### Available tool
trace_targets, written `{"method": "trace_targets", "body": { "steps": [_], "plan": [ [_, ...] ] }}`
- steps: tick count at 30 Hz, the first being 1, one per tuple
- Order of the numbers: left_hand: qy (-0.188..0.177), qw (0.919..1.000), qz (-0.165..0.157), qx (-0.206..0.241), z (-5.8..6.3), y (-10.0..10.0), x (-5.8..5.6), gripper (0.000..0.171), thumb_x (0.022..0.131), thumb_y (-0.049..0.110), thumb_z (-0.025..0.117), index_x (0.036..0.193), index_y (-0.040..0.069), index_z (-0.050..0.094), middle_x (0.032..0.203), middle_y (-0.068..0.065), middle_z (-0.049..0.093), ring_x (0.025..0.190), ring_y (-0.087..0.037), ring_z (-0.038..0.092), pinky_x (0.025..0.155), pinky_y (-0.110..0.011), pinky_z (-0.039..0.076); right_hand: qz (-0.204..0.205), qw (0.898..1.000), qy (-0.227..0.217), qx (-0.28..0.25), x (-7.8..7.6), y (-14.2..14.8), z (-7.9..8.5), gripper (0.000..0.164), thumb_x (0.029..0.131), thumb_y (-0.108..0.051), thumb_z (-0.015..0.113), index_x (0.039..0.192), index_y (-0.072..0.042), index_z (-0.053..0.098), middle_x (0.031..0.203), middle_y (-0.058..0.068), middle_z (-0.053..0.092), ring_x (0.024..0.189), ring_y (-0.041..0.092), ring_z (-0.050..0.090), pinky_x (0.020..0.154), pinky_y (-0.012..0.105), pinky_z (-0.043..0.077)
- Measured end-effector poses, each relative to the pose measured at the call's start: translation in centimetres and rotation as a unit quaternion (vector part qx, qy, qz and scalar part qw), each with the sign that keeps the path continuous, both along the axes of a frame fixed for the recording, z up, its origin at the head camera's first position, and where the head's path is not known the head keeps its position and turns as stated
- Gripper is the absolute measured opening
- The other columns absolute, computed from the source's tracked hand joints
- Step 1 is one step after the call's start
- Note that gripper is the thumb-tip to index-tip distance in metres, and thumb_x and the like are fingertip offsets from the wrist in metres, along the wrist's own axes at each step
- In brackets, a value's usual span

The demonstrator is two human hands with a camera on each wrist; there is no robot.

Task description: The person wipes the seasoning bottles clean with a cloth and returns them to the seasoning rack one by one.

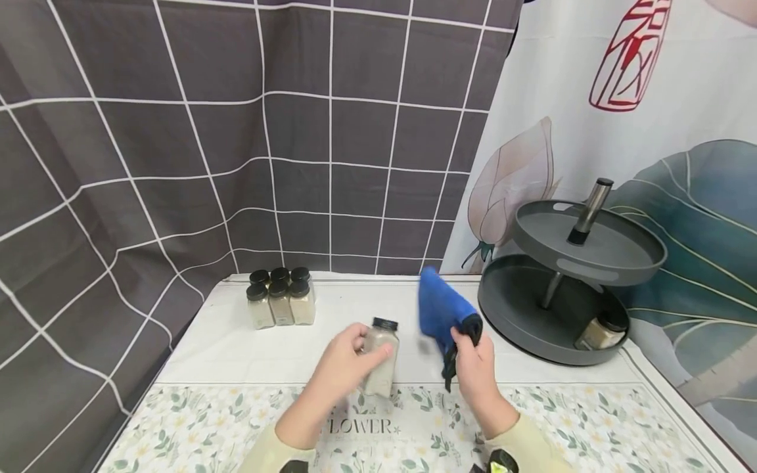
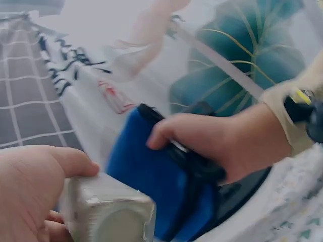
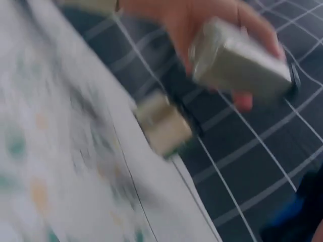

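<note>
My left hand [image 1: 343, 364] grips a clear square spice jar [image 1: 383, 371] with a black lid and pale contents. The jar is held upright over the front half of the table, its flat bottom facing the left wrist camera. To its right, my right hand [image 1: 476, 371] holds a blue cloth [image 1: 439, 305] with black edging, bunched at the black part while the blue part spreads up and left. A gap separates cloth and jar in the head view. The right wrist view is blurred and catches only a dark blue bit of cloth [image 3: 287, 214] at its corner.
Several similar black-lidded jars [image 1: 280, 302] stand grouped at the back left. On the right is a two-tier dark grey round tray [image 1: 503, 315] with a metal post; one jar [image 1: 600, 332] sits on its lower tier. Curtains hang behind the floral-patterned table cover [image 1: 225, 420].
</note>
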State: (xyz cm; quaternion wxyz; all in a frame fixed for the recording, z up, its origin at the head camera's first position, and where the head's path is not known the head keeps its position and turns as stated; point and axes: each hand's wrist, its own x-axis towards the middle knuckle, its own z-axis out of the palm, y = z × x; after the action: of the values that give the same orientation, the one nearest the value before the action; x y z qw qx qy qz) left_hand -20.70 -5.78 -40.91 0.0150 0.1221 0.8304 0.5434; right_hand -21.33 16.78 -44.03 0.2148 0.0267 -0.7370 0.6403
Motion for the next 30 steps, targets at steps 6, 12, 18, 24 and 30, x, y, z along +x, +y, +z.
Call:
{"method": "trace_targets", "body": {
  "steps": [6, 12, 18, 24, 30],
  "plan": [
    [-0.017, 0.9932, 0.038, 0.109, 0.9, -1.5, -0.5, 0.043, 0.093, 0.032, 0.073, 0.12, 0.003, 0.058, 0.108, -0.012, 0.075, 0.094, -0.023, 0.071, 0.087, -0.041, 0.055, 0.052, 0.918, 0.043, 0.39, -1.4, 0.4, -1.9, 0.072, 0.084, -0.002, 0.061, 0.153, -0.013, 0.045, 0.161, 0.02, 0.032, 0.147, 0.05, 0.022, 0.111, 0.075, 0.016],
    [-0.019, 0.9893, 0.054, 0.134, 1.5, -2.1, -0.5, 0.037, 0.093, 0.024, 0.073, 0.117, 0.0, 0.058, 0.106, -0.015, 0.075, 0.078, -0.018, 0.067, 0.066, -0.029, 0.051, 0.204, 0.798, -0.129, 0.552, 0.6, -1.3, -3.2, 0.065, 0.093, -0.031, 0.064, 0.154, -0.029, 0.043, 0.164, 0.021, 0.022, 0.147, 0.055, 0.012, 0.107, 0.081, 0.011],
    [-0.009, 0.9911, 0.056, 0.121, 1.6, -2.1, -0.5, 0.042, 0.093, 0.026, 0.074, 0.119, -0.001, 0.056, 0.11, -0.018, 0.073, 0.084, -0.02, 0.069, 0.069, -0.031, 0.054, 0.268, 0.749, -0.171, 0.581, 1.3, -1.6, -3.7, 0.094, 0.084, -0.075, 0.059, 0.16, -0.028, 0.029, 0.167, 0.023, 0.008, 0.149, 0.054, 0.001, 0.107, 0.082, 0.008],
    [0.036, 0.9975, 0.061, 0.009, 0.7, -0.7, 0.1, 0.052, 0.084, 0.039, 0.081, 0.113, 0.005, 0.054, 0.099, -0.012, 0.071, 0.075, -0.02, 0.067, 0.06, -0.031, 0.057, 0.289, 0.878, -0.09, 0.372, 0.4, -1.1, -2.2, 0.074, 0.1, -0.05, 0.057, 0.157, -0.011, 0.034, 0.158, 0.025, 0.034, 0.144, 0.048, 0.032, 0.111, 0.07, 0.028],
    [0.162, 0.9676, 0.017, -0.193, -0.9, 2.3, 1.6, 0.051, 0.078, 0.048, 0.082, 0.098, 0.013, 0.051, 0.077, 0.006, 0.058, 0.063, -0.007, 0.051, 0.052, -0.024, 0.045, 0.248, 0.954, -0.018, 0.164, 1.0, -1.2, 0.3, 0.042, 0.098, -0.022, 0.067, 0.132, 0.001, 0.056, 0.112, 0.017, 0.063, 0.082, 0.02, 0.066, 0.063, 0.036, 0.059]
  ]
}}
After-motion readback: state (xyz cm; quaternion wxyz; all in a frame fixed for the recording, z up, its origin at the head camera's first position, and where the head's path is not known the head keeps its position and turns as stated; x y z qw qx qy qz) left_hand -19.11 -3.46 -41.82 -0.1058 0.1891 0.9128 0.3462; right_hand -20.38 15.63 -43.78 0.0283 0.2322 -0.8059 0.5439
